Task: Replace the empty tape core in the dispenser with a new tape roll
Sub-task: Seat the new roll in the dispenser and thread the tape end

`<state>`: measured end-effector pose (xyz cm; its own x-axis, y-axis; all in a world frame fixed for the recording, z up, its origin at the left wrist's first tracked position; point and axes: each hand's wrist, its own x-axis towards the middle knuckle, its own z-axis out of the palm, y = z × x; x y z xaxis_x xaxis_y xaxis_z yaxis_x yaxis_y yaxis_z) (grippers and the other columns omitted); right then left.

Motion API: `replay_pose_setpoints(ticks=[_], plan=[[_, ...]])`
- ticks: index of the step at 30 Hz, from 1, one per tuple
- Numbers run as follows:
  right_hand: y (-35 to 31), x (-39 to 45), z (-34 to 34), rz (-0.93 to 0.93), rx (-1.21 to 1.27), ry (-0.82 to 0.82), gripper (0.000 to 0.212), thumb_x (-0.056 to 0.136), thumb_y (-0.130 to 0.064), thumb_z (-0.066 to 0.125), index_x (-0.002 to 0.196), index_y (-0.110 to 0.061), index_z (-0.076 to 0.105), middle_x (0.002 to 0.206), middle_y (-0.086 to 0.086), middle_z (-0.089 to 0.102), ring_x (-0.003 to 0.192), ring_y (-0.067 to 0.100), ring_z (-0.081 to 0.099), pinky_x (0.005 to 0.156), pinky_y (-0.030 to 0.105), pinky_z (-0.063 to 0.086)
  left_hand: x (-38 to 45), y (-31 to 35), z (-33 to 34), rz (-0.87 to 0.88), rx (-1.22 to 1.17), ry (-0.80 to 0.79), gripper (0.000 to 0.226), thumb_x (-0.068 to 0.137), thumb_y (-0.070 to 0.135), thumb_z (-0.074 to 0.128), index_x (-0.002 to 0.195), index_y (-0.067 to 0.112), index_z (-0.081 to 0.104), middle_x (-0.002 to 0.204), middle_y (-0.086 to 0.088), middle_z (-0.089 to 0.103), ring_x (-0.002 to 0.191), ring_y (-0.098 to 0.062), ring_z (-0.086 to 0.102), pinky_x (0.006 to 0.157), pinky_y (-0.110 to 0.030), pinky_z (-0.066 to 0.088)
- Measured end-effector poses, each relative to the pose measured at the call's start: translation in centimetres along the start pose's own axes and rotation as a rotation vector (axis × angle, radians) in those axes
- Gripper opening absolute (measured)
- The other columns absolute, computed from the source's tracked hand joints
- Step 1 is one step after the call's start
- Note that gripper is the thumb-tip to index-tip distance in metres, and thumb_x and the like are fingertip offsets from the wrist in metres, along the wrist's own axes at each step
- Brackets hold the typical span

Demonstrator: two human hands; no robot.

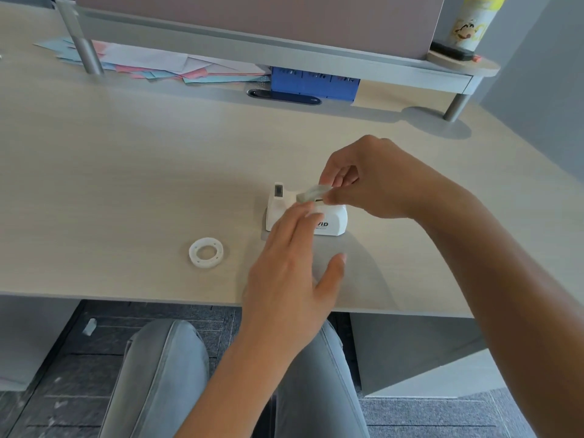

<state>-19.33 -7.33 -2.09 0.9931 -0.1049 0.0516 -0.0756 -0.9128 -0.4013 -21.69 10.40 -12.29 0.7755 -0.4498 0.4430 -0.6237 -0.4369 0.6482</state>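
The empty core (206, 252) lies out on the desk (126, 172); right hand (369, 181) pinches the new roll (313, 192) over the dispenser (331, 219), unseated; left hand (290, 270) spread wide

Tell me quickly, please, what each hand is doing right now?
Left hand: open, fingers spread, holding nothing, in front of the dispenser.
Right hand: closed, pinching a clear tape roll over the dispenser.

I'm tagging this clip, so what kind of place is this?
Probably an office desk: a wood-look desk with a partition screen, loose papers and a white tape dispenser.
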Motion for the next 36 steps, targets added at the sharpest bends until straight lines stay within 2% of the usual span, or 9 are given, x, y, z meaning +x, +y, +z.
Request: replay_pose_setpoints(ticks=[2,5,7,10,14,19,25,30,36], plan=[[0.2,-0.3,0.5,0.006,0.024,0.038,0.013,0.086,-0.021,0.081,0.099,-0.021,0.081,0.092,-0.004,0.076,0.089,0.015,0.072,0.082,0.028,0.058,0.9,0.5,-0.4,-0.055,-0.107,0.096,0.041,0.092,0.028,0.067,0.131,0.017,0.061,0.134,0.002,0.063,0.120,-0.019,0.062,0.096,-0.021,0.047],[1.0,-0.8,1.4,-0.001,0.108,0.120,0.018,0.086,-0.021,0.083,0.104,-0.019,0.080,0.092,-0.001,0.075,0.086,0.015,0.071,0.081,0.024,0.057,3.6,1.2,-1.2,-0.157,-0.106,0.239,0.030,0.090,0.021,0.071,0.118,0.011,0.071,0.111,-0.006,0.071,0.094,-0.026,0.069,0.087,-0.041,0.056],[1.7,-1.3,2.1,0.003,0.207,0.176,0.024,0.085,-0.026,0.084,0.108,-0.019,0.078,0.094,-0.001,0.075,0.086,0.016,0.071,0.083,0.026,0.058,5.4,1.6,-1.7,-0.217,-0.005,0.229,0.028,0.091,0.023,0.071,0.116,0.010,0.074,0.108,-0.007,0.073,0.091,-0.027,0.070,0.085,-0.041,0.055],[2.6,-1.8,2.9,0.014,0.366,0.222,0.028,0.085,-0.024,0.085,0.111,-0.019,0.075,0.095,0.002,0.075,0.086,0.017,0.072,0.084,0.027,0.059,7.3,1.8,-1.7,-0.284,0.106,0.128,0.028,0.093,0.031,0.067,0.110,0.011,0.078,0.107,-0.007,0.075,0.103,-0.029,0.068,0.086,-0.040,0.053],[3.1,-2.1,3.4,0.009,0.448,0.244,0.029,0.085,-0.015,0.084,0.112,-0.018,0.074,0.094,0.000,0.074,0.086,0.017,0.072,0.084,0.028,0.060,8.4,2.2,-1.8,-0.328,0.168,0.079,0.026,0.090,0.037,0.064,0.082,0.018,0.080,0.081,-0.004,0.076,0.079,-0.032,0.070,0.067,-0.038,0.057],[3.5,-2.1,3.6,-0.007,0.474,0.245,0.030,0.085,-0.015,0.084,0.113,-0.018,0.074,0.095,0.001,0.075,0.086,0.018,0.072,0.083,0.028,0.060,8.8,2.7,-1.8,-0.345,0.139,0.077,0.015,0.085,0.028,0.068,0.082,0.023,0.082,0.081,0.000,0.079,0.079,-0.029,0.073,0.069,-0.039,0.061],[3.5,-2.0,3.6,-0.003,0.493,0.248,0.033,0.084,-0.015,0.084,0.115,-0.019,0.072,0.094,0.000,0.076,0.086,0.018,0.072,0.082,0.029,0.060,9.2,3.2,-1.8,-0.367,0.128,0.109,0.015,0.083,0.019,0.067,0.080,0.024,0.081,0.080,0.003,0.077,0.078,-0.027,0.072,0.071,-0.039,0.061],[3.1,-2.1,3.5,0.013,0.463,0.244,0.034,0.085,-0.014,0.084,0.115,-0.021,0.071,0.090,-0.007,0.073,0.080,0.009,0.070,0.078,0.024,0.057,9.2,3.4,-1.7,-0.355,0.128,0.106,0.014,0.085,0.019,0.066,0.082,0.023,0.078,0.084,0.001,0.076,0.079,-0.029,0.071,0.072,-0.042,0.060],[1.9,-1.9,3.3,0.011,0.333,0.261,0.043,0.081,-0.026,0.088,0.119,-0.022,0.070,0.100,-0.004,0.069,0.082,0.012,0.069,0.072,0.023,0.053,9.7,2.9,-2.3,-0.355,0.085,0.081,0.015,0.085,0.016,0.063,0.083,0.020,0.077,0.082,-0.001,0.075,0.079,-0.031,0.071,0.074,-0.044,0.061]])
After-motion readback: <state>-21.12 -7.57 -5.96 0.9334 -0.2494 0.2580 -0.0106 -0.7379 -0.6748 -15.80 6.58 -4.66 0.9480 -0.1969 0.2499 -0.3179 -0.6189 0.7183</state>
